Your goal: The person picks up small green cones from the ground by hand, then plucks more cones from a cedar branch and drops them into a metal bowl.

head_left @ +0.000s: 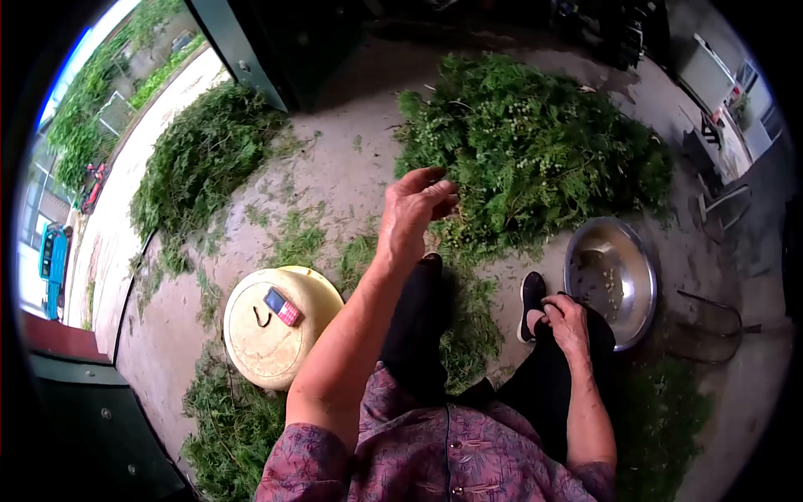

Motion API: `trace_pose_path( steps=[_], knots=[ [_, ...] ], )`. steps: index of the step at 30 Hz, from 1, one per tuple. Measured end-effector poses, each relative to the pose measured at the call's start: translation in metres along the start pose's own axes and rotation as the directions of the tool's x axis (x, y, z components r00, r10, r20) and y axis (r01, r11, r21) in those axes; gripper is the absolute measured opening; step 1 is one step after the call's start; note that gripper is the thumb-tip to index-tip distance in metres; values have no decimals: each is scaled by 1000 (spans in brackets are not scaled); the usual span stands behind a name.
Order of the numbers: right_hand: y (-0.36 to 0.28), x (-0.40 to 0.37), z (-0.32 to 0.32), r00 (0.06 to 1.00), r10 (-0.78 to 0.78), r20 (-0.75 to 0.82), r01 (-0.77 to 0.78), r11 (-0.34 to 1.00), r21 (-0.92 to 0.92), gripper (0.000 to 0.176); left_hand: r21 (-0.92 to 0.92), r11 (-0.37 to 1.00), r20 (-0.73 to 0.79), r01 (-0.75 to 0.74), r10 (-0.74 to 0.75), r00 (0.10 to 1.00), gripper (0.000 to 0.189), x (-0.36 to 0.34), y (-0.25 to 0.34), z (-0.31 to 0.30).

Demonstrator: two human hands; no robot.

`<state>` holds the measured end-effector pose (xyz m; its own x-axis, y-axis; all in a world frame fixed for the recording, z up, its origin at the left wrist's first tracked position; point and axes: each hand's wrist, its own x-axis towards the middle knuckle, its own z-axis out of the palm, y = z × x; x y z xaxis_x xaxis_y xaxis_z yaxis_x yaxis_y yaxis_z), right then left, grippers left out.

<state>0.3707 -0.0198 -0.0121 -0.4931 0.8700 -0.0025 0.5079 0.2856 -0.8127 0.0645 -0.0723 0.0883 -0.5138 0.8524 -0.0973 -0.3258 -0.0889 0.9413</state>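
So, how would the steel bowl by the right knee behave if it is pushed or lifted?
The steel bowl looks thin and holds only a few small bits, so it is probably light. Its rounded bottom on the rough ground may rock or scrape when pushed. Its shiny metal could be slippery.

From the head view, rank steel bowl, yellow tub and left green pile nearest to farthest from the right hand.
1. Steel bowl, just beside the right hand, on its right.
2. Yellow tub, across the legs, on the left.
3. Left green pile, far upper left, by the doorway.
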Motion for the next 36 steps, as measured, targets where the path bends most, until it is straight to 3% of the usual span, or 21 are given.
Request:
trace_pose_path(
  steps=[5, 6, 7, 11, 14, 17, 21, 23, 26, 29, 32, 35, 36],
  knots=[
    [-12, 11, -15, 988, 132, 86, -138, 988, 64, 14, -154, 980, -117, 128, -147, 982, 31, 55, -37, 23],
    [-12, 18, -20, 970, 218, 105, -232, 962, 145, 14, -227, 965, -104, 131, -157, 982, 25, 67, -47, 25],
    [-9, 26, -28, 954, 265, 142, -282, 953, 114, 18, -287, 946, -99, 149, -184, 978, 19, 77, -54, 28],
    [2, 66, -52, 949, 304, 80, -312, 943, 117, 19, -382, 900, -83, 209, -259, 962, 17, 101, -79, 31],
    [29, 92, -64, 925, 380, 15, -376, 910, 175, 18, -318, 899, -101, 302, -349, 932, 18, 101, -90, 29],
    [83, 102, -59, 851, 524, -26, -495, 819, 289, 17, -340, 886, -35, 315, -347, 937, 19, 99, -80, 44],
    [155, 97, -28, 711, 700, 64, -652, 621, 436, 17, -305, 898, -38, 316, -343, 938, 21, 92, -77, 61],
    [170, 109, -15, 667, 727, 165, -721, 574, 388, 17, -300, 890, -20, 343, -365, 931, 22, 90, -75, 61],
    [187, 150, 6, 664, 716, 213, -746, 655, 123, 19, -336, 881, -26, 331, -360, 932, 25, 92, -69, 64],
    [221, 180, 34, 757, 619, 209, -639, 768, 37, 18, -341, 879, -28, 332, -362, 932, 32, 89, -62, 62],
    [249, 184, 64, 679, 718, 153, -733, 676, 76, 16, -296, 900, -79, 320, -357, 931, 39, 87, -60, 63],
    [306, 169, 97, 648, 754, 106, -747, 656, -105, 16, -214, 945, -161, 246, -282, 946, 45, 88, -65, 51],
    [339, 159, 111, 713, 699, 53, -670, 702, -241, 16, -222, 944, -148, 243, -279, 949, 48, 90, -64, 48]
  ],
)
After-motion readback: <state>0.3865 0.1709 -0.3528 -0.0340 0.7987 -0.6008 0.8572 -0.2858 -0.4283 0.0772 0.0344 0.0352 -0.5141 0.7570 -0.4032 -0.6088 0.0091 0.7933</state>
